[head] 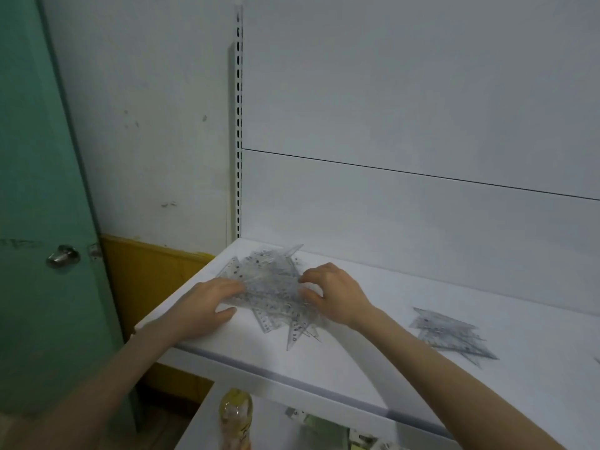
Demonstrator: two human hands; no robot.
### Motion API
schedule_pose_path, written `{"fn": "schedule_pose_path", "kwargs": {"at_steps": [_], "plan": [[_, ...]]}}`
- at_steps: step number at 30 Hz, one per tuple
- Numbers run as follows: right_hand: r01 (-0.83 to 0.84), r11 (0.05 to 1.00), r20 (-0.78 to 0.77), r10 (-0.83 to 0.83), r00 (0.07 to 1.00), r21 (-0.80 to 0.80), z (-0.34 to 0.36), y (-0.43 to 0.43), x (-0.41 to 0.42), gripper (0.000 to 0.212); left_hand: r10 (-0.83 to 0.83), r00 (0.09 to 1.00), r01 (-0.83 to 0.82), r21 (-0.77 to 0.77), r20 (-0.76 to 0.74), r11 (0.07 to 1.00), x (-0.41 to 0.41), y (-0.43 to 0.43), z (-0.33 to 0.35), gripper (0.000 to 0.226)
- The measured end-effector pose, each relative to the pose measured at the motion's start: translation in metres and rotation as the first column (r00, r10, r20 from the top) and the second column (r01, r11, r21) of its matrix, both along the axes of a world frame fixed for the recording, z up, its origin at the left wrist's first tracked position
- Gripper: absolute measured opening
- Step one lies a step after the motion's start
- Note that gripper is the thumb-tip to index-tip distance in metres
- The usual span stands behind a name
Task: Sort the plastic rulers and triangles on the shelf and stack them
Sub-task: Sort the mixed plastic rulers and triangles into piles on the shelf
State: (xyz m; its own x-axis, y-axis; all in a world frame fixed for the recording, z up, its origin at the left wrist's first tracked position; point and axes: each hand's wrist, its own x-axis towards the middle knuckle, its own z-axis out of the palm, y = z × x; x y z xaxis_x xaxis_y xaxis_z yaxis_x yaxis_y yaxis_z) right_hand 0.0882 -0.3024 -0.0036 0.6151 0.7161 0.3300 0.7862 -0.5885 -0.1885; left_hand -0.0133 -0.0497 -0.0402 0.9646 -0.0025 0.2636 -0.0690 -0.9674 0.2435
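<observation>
Pressing the pile (pixel 269 280) at the shelf's (pixel 389 293) left end, your left hand (pixel 207 303) lies flat while your right hand (pixel 334 293) pinches its right edge, and a small stack (pixel 451 336) lies further right.

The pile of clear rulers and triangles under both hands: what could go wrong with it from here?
First, tips of the mixed pile lie near the front edge of the shelf; a push from the left hand could slide pieces off toward the bottle below. Second, the pieces are clear and overlap, so the fingers of the right hand may lift several together or missort a shape.
</observation>
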Motion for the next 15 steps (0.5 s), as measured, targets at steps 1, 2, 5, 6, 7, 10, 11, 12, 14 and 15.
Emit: {"fn": "schedule_pose_path", "kwargs": {"at_steps": [1,2,5,6,7,10,11,12,14,15], "plan": [[-0.014,0.999,0.006,0.014,1.0,-0.037,0.001,0.007,0.001,0.034,-0.002,1.0,0.002,-0.001,0.022,1.0,0.003,0.002,-0.002,0.041],[-0.019,0.998,0.006,0.019,1.0,-0.068,0.002,0.014,0.001,0.036,-0.012,0.999,0.012,0.008,0.048,1.0,0.006,0.003,-0.004,0.038],[0.045,0.99,0.01,-0.045,0.999,-0.134,0.003,0.026,0.004,0.039,-0.07,0.993,0.061,0.099,0.091,0.993,0.009,0.007,-0.004,0.032],[0.084,0.984,0.012,-0.083,0.996,-0.156,0.003,0.028,0.005,0.038,-0.105,0.987,0.087,0.144,0.119,0.986,0.008,0.008,-0.004,0.035],[0.121,0.977,0.008,-0.122,0.993,-0.174,0.003,0.03,0.007,0.036,-0.139,0.977,0.109,0.183,0.161,0.977,0.006,0.009,-0.004,0.038],[0.192,0.968,-0.05,-0.203,0.978,-0.164,0.004,0.03,0.013,0.03,-0.203,0.952,0.145,0.247,0.228,0.958,-0.002,0.01,-0.004,0.035],[0.199,0.969,-0.07,-0.21,0.975,-0.146,0.004,0.029,0.014,0.028,-0.216,0.949,0.155,0.256,0.229,0.954,-0.003,0.008,-0.003,0.033],[0.196,0.973,-0.093,-0.208,0.974,-0.125,0.004,0.029,0.016,0.027,-0.221,0.948,0.158,0.264,0.229,0.951,-0.005,0.006,-0.001,0.03],[0.186,0.977,-0.142,-0.2,0.969,-0.109,0.005,0.027,0.018,0.031,-0.211,0.951,0.145,0.278,0.227,0.95,-0.008,0.001,-0.001,0.026],[0.183,0.976,-0.164,-0.201,0.966,-0.119,0.005,0.027,0.02,0.034,-0.206,0.952,0.139,0.276,0.228,0.951,-0.009,-0.001,-0.002,0.027]]}}
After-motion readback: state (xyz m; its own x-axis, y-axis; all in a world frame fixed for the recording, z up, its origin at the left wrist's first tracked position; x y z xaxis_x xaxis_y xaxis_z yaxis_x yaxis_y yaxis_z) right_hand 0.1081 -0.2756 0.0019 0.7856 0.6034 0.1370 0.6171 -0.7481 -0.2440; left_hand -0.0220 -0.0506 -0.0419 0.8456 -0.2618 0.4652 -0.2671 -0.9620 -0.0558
